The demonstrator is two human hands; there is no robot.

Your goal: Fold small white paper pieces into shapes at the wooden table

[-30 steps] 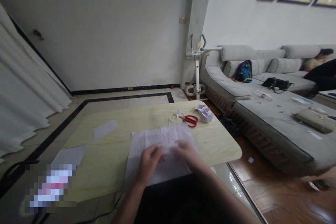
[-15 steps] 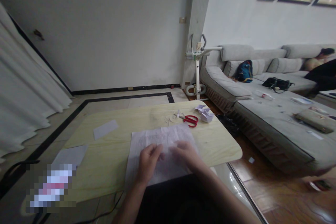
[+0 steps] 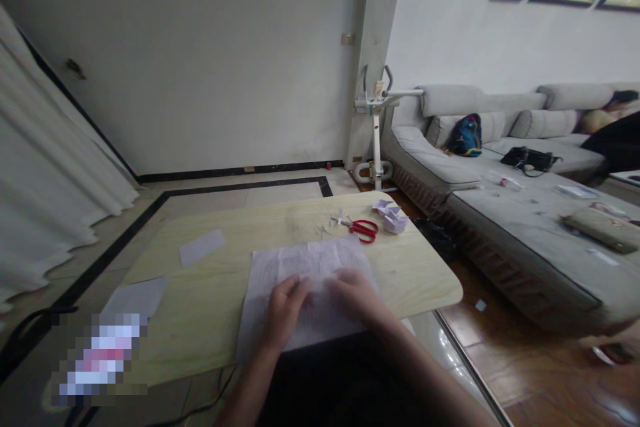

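Observation:
A thin whitish sheet with faint grey marks lies spread on the pale wooden table; I cannot tell whether it is cloth or paper. Over its middle, my left hand is closed, thumb and forefinger pressed together. My right hand faces it a short way to the right, its fingers curled in a pinch and a little blurred. Whatever is between the fingertips is too small or faint to name. Just beyond the sheet lie red-handled scissors, with thin scraps around their blades.
Crumpled paper sits at the table's far right corner. Two flat papers, one a white slip, lie to the left beside a blurred-out patch. A grey sofa with bags and a person stands right; a white exercise machine stands behind.
My left hand has shifted very slightly to the right on the sheet. My right hand stays in nearly the same place. Everything else on the table lies as before.

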